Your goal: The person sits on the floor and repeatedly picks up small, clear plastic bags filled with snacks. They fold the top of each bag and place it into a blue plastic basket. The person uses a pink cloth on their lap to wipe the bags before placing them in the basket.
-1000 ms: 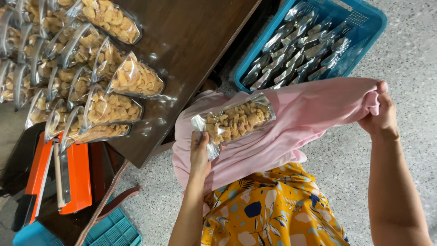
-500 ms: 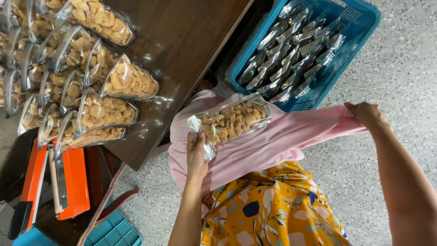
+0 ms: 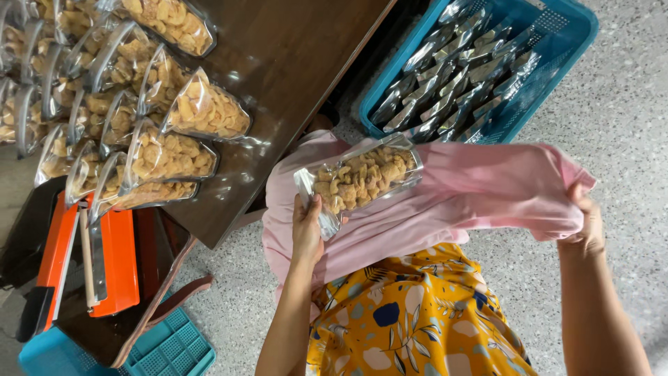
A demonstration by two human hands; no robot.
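The person wears a plain pink top (image 3: 445, 209). Lower centre of the frame shows a yellow floral garment (image 3: 417, 320) with blue and white blooms. Both forearms are bare, without sleeves.

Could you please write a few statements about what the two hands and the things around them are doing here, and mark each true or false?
1. The left hand holds a clear pouch of snacks. True.
2. The right hand rests on the wooden table. False: it grips the pink cloth, pulled out over the floor.
3. The blue crate holds silvery pouches. True.
4. The orange sealer lies inside the crate. False: it sits beside the table, bottom left.
5. More filled pouches lie on the table. True.
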